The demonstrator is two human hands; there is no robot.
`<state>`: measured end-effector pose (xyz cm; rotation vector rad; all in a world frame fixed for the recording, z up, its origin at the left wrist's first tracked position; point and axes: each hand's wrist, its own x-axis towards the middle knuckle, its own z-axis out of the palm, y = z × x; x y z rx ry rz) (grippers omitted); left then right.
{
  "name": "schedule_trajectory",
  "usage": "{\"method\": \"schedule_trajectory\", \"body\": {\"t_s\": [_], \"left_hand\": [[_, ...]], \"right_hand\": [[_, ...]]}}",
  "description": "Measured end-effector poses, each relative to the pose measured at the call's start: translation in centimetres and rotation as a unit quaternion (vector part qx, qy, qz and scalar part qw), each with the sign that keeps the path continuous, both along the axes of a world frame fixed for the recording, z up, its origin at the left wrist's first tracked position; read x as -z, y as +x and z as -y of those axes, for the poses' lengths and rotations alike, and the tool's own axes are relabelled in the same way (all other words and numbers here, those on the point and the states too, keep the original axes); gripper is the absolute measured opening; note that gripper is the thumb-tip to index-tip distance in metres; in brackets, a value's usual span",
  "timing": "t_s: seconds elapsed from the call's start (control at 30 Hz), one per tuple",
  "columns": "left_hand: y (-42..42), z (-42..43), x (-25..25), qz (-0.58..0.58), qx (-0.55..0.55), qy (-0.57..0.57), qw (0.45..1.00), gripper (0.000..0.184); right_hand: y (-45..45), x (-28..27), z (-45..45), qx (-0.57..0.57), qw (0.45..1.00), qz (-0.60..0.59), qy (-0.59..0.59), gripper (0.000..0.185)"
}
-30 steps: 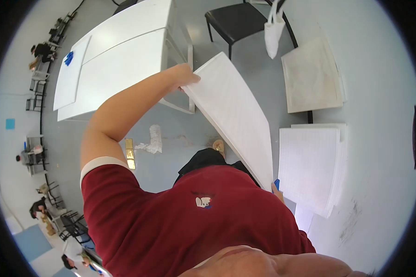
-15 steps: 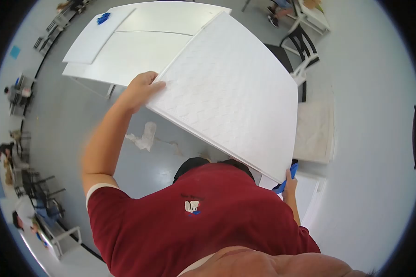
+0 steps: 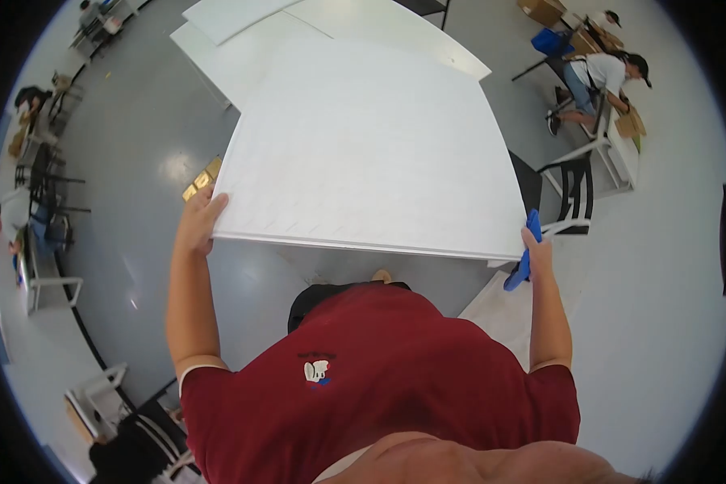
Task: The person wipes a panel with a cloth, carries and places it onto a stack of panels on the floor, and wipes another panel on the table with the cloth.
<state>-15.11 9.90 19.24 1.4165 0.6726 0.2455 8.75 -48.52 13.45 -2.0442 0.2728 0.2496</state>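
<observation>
A large white panel [image 3: 363,153] with a faint raised pattern is held out level in front of my body, its far part over the white table [image 3: 379,22]. My left hand [image 3: 200,222] is closed on its near left corner, thumb on top. At the near right corner, my right hand [image 3: 542,254] grips the panel's edge. A crumpled blue cloth [image 3: 516,278] is also in my right hand, pressed between palm and panel. The fingers under the panel are hidden on both sides.
Another white board [image 3: 238,14] lies on the table's far left. Gold-coloured boxes [image 3: 203,179] are beyond my left hand. A black chair [image 3: 574,189] stands right of the panel. A person [image 3: 605,77] bends over a white bench farther right. A pale flat board [image 3: 496,310] lies low at right.
The panel has swung from a slant to nearly square with my body and moved over the table. My left hand came down, my right hand went up and forward. Both keep their grip.
</observation>
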Motion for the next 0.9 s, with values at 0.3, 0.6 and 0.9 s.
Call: {"method": "schedule_trajectory", "body": {"t_s": [0.3,0.6,0.9], "left_hand": [[-1.6,6.0,4.7,-0.043,-0.162,-0.066,0.984,0.031],[2.9,6.6,8.8,-0.017,-0.194,-0.087,0.977,0.032],[8.7,4.2,12.4,-0.036,-0.229,-0.099,0.968,0.037]], "right_hand": [[16.1,-1.0,-4.8,-0.160,0.983,0.018,-0.086,0.039],[25.4,1.8,-9.1,-0.219,0.970,0.012,-0.105,0.038],[35.5,4.2,-18.3,-0.295,0.945,-0.008,-0.144,0.038]]}}
